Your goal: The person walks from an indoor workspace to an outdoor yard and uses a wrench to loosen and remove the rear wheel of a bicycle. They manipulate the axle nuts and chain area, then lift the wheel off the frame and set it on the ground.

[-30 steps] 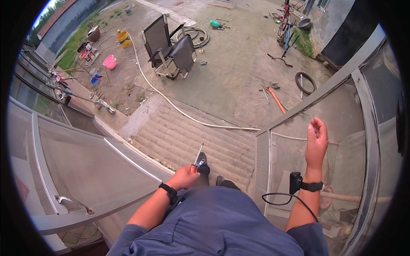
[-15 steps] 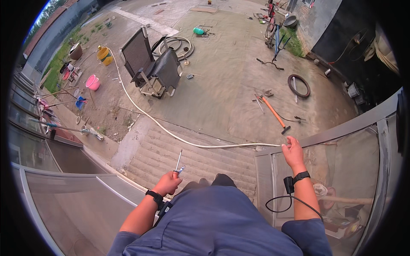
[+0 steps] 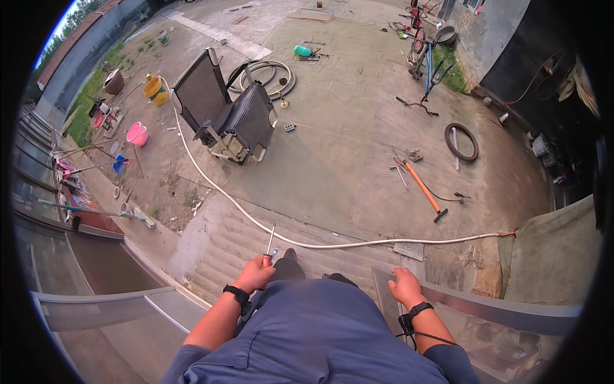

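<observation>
My left hand (image 3: 254, 274), at lower middle, is closed on a screwdriver (image 3: 271, 238) with its shaft pointing forward and a small silver wrench (image 3: 275, 251) beside it. My right hand (image 3: 405, 287) is open, fingers loosely bent, beside the metal-framed screen door (image 3: 492, 299); whether it touches the frame I cannot tell. Below me are ribbed concrete steps (image 3: 224, 246), with a white hose (image 3: 320, 246) lying across their top.
Ahead stand a folded dark lounge chair (image 3: 198, 89) and coiled hose (image 3: 283, 70). To the right lie an orange pump (image 3: 422, 185), a tyre (image 3: 462, 142) and bicycle parts (image 3: 427, 64). Buckets (image 3: 155, 91) and long-handled tools are left. A glass-panelled door (image 3: 109, 326) is at lower left.
My right hand has moved down and inward. The right screen door now sits lower in view, uncovering more yard. My left hand still holds the tools.
</observation>
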`<action>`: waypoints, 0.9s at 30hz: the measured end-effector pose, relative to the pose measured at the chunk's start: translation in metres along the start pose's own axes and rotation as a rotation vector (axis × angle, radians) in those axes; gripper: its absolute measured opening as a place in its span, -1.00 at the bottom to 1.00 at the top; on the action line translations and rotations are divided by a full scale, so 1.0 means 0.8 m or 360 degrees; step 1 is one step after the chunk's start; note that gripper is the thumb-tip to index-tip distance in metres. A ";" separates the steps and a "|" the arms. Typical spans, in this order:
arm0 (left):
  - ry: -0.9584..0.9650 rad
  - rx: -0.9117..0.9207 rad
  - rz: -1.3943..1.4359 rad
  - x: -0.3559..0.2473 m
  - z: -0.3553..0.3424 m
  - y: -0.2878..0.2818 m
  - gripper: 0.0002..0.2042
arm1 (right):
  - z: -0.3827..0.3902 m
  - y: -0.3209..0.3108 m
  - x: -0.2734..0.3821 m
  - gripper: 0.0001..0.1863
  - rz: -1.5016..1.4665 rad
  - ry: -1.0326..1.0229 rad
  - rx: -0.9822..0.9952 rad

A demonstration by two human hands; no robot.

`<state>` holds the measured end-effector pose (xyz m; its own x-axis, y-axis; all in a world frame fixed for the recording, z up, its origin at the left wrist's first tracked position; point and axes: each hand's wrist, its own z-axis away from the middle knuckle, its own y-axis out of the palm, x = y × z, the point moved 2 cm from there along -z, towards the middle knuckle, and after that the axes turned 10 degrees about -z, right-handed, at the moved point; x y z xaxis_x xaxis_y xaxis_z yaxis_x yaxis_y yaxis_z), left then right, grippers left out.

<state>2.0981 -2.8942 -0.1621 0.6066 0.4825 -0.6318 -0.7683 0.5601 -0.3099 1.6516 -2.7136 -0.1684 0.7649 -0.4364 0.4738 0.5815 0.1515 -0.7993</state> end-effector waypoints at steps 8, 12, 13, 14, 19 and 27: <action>0.0041 0.0211 -0.0354 -0.045 -0.175 -0.080 -0.87 | -0.031 0.071 0.005 -0.62 0.0300 0.0320 0.0262; 0.0130 0.0232 -0.0688 -0.068 -0.270 -0.120 -0.77 | -0.029 0.098 0.002 -0.59 0.0468 0.0378 0.0443; 0.0235 0.0168 -0.0842 -0.069 -0.291 -0.127 -0.74 | -0.031 0.100 0.004 -0.59 0.0437 0.0433 0.0479; 0.0205 0.0193 -0.0806 -0.085 -0.304 -0.134 -0.73 | -0.033 0.096 0.011 -0.58 0.0405 0.0491 0.0513; 0.0100 0.0330 -0.0746 -0.164 -0.382 -0.145 -0.77 | -0.044 0.110 -0.003 -0.51 0.0177 0.0735 0.0623; 0.0164 0.0285 -0.0460 -0.251 -0.580 -0.122 -0.87 | -0.187 0.191 -0.146 -0.52 -0.0528 0.0675 0.0681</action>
<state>1.9567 -3.3583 -0.3344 0.7629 0.2212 -0.6075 -0.5143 0.7771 -0.3629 1.6099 -2.7721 -0.4006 0.4038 -0.8164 0.4128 0.8911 0.2490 -0.3793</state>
